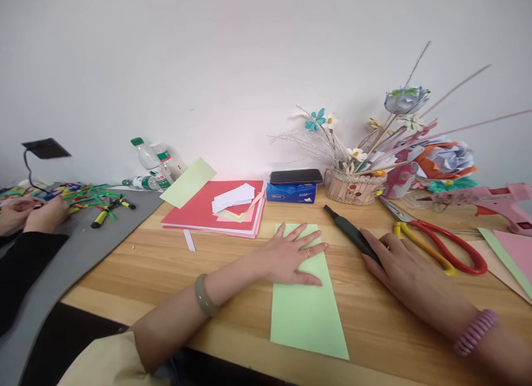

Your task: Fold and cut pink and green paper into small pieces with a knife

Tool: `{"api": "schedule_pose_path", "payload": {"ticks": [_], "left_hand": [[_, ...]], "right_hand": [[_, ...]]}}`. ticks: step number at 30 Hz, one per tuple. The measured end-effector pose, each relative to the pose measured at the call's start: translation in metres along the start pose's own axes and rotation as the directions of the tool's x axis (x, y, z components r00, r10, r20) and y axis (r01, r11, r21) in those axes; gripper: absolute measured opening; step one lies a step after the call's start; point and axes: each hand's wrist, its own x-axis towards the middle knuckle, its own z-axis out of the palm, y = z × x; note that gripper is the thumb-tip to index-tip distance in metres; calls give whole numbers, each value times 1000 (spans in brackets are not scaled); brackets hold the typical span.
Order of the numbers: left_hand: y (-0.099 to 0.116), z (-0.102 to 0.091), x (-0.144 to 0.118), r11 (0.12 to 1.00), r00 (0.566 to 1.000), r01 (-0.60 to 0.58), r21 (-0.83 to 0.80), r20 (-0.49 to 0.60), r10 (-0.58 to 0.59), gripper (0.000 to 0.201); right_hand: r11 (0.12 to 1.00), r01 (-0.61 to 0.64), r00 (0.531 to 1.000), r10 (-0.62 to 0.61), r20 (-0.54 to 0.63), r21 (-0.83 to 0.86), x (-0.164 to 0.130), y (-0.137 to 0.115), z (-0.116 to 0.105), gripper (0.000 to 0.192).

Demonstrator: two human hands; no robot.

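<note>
My left hand [293,256] lies flat with its fingers spread on a sheet of light green paper [307,325], pressing it against the wooden table. The sheet's long side runs toward me. To the right of the paper, my right hand [399,269] is closed around the rear end of a slim dark green tool [351,235], which looks like a utility knife. Its narrow dark tip points away from me and to the left. Just beyond my right hand lie large scissors [451,245] with red and yellow handles.
Red paper sheets [195,200] with white scraps [234,197] lie left. Behind are a blue tissue pack [291,193] under a phone [296,176], and a flower basket [353,188]. A pink glue gun [494,200] is right. Another person's hands [45,214] work far left beside pliers [108,210].
</note>
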Motion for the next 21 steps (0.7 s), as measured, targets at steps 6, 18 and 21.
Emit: {"api": "schedule_pose_path", "payload": {"ticks": [6, 18, 21], "left_hand": [[-11, -5, 5, 987, 995, -76, 143, -57, 85, 70], [28, 1, -33, 985, 991, -105, -139, 72, 116, 97], [23, 5, -29, 991, 997, -31, -127, 60, 39, 109]], "right_hand": [[989, -100, 992, 91, 83, 106, 1, 5, -16, 44], [973, -47, 994, 68, -89, 224, -100, 3, -24, 51], [973, -87, 992, 105, -73, 214, -126, -15, -14, 51]]}}
